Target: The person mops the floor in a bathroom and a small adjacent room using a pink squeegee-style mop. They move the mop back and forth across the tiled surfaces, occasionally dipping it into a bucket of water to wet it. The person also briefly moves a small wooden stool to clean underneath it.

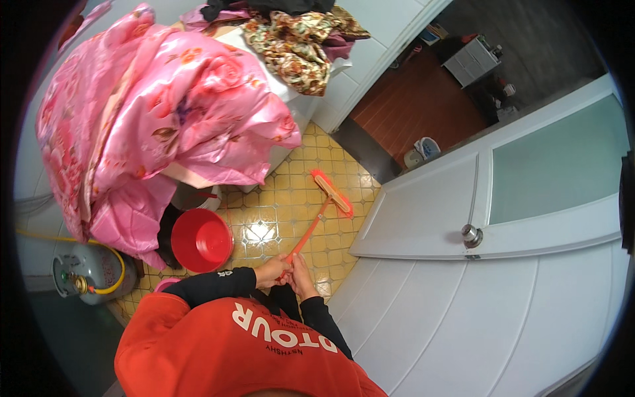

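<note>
A broom (334, 196) with an orange handle (309, 231) and a tan head edged in red bristles rests on the yellow tiled floor (284, 178), ahead of me and slightly to the right. My left hand (270, 271) is closed around the upper end of the handle. Right beside it, my right hand (303, 278) also grips the handle, its fingers partly hidden. To the left of my left hand stands a red plastic bucket (202, 241).
Pink flowered satin fabric (185, 99) hangs at the left, with patterned clothes (291, 49) heaped behind it. A grey gas cylinder (99, 268) with a yellow hose stands far left. The white door (423, 205) stands ajar on the right, beside a doorway onto a reddish-brown floor (417, 99).
</note>
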A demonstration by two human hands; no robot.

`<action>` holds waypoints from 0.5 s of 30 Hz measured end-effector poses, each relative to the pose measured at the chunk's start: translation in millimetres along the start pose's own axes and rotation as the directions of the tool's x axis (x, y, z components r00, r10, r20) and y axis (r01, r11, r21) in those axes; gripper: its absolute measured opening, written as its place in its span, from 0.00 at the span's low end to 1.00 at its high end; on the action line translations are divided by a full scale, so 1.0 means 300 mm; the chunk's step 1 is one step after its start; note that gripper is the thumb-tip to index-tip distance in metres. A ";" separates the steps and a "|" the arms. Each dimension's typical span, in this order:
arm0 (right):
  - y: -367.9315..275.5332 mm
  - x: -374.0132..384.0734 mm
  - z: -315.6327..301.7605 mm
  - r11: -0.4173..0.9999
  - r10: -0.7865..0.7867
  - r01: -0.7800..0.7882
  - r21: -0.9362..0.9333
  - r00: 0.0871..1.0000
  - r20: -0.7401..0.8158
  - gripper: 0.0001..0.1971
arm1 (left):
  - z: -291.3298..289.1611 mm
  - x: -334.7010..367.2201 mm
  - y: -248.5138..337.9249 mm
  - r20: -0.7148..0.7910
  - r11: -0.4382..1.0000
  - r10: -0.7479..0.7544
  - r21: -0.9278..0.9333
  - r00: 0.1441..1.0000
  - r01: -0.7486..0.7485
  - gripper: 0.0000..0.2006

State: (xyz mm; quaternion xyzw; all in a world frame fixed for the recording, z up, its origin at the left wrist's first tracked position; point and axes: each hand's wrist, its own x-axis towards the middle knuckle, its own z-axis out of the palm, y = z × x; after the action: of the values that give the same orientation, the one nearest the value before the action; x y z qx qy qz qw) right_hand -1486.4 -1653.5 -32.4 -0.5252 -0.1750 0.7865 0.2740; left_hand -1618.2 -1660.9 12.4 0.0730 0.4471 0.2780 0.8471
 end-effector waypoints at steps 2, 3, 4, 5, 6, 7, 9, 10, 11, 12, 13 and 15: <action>-0.092 0.026 -0.018 0.997 -0.072 0.072 -0.008 0.997 -0.008 0.11 | 0.064 0.051 0.042 -0.005 1.000 -0.007 -0.019 1.000 0.007 0.14; -0.138 0.053 -0.041 0.997 -0.072 0.072 -0.002 0.997 -0.012 0.11 | 0.094 0.085 0.067 -0.016 0.999 -0.003 -0.047 1.000 0.003 0.13; -0.183 0.079 -0.066 0.998 -0.069 0.069 0.005 0.997 0.027 0.11 | 0.112 0.127 0.096 -0.017 0.999 -0.009 -0.044 1.000 0.008 0.13; -0.240 0.103 -0.099 0.997 -0.073 0.073 0.008 0.995 0.065 0.10 | 0.138 0.178 0.137 -0.016 0.999 -0.009 -0.042 1.000 0.008 0.12; -0.292 0.140 -0.140 0.997 -0.077 0.076 0.009 0.995 0.062 0.10 | 0.168 0.234 0.178 -0.016 0.999 -0.009 -0.041 1.000 0.008 0.11; -0.342 0.189 -0.187 0.996 -0.094 0.094 -0.001 0.994 0.053 0.11 | 0.201 0.301 0.214 -0.013 0.999 -0.009 -0.038 1.000 0.009 0.11; -0.439 0.274 -0.268 0.995 -0.101 0.101 0.003 0.994 0.042 0.11 | 0.276 0.411 0.292 -0.001 1.000 0.020 0.012 1.000 -0.020 0.09; -0.500 0.312 -0.310 0.994 -0.111 0.110 0.014 0.994 0.026 0.12 | 0.333 0.458 0.343 -0.046 0.998 0.033 0.050 0.998 -0.030 0.08; -0.560 0.340 -0.355 0.993 -0.119 0.119 0.025 0.993 0.006 0.12 | 0.389 0.497 0.395 -0.072 0.999 0.004 0.046 0.997 -0.001 0.07; -0.626 0.362 -0.368 0.993 -0.116 0.116 0.027 0.993 0.007 0.14 | 0.400 0.565 0.423 -0.060 0.999 0.027 0.035 0.998 -0.025 0.07; -0.686 0.381 -0.378 0.994 -0.106 0.105 0.028 0.994 0.015 0.14 | 0.408 0.627 0.446 -0.048 0.998 0.051 0.024 0.998 -0.050 0.07; -0.795 0.390 -0.368 0.999 -0.052 0.052 -0.004 0.988 -0.147 0.15 | 0.441 0.677 0.503 -0.072 1.000 0.029 0.006 0.997 -0.029 0.07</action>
State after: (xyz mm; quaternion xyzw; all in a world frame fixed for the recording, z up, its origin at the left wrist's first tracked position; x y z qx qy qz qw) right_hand -1360.6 -1395.1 -26.2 -0.5769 -0.1680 0.7383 0.3064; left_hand -1483.3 -1409.6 1.0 0.0715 0.4767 0.2916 0.8262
